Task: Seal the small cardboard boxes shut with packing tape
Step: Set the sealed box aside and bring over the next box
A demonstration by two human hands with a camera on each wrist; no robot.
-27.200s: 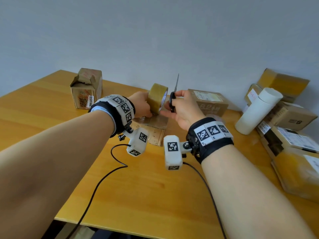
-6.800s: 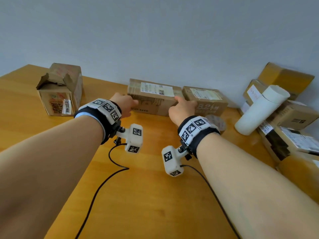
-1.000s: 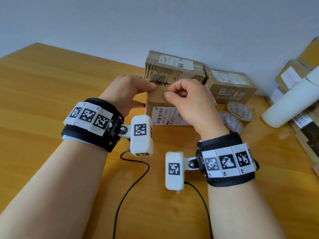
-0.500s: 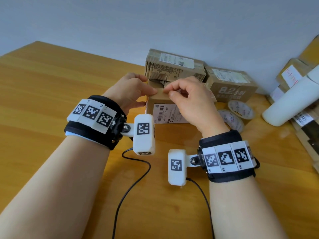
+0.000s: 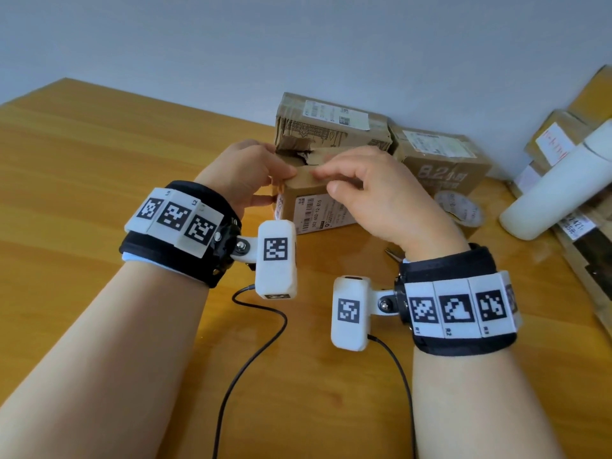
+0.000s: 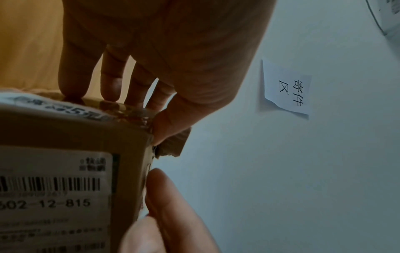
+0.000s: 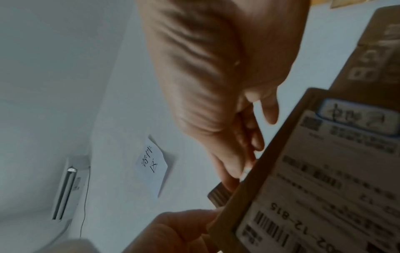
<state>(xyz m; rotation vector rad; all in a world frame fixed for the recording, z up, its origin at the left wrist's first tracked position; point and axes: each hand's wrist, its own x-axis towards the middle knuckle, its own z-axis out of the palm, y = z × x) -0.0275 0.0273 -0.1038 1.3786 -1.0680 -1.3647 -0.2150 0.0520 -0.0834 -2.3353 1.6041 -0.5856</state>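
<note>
Two grips, my left hand (image 5: 246,173) and right hand (image 5: 374,193), pinch the light, flimsy small cardboard box's (image 5: 313,202) torn top flaps mid-frame.

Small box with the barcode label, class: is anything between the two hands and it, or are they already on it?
Nothing visible stands between. The left hand grips the small box at its top left corner, and the right hand presses fingertips on its top flap. The tape rolls lie apart, to the right.
</note>
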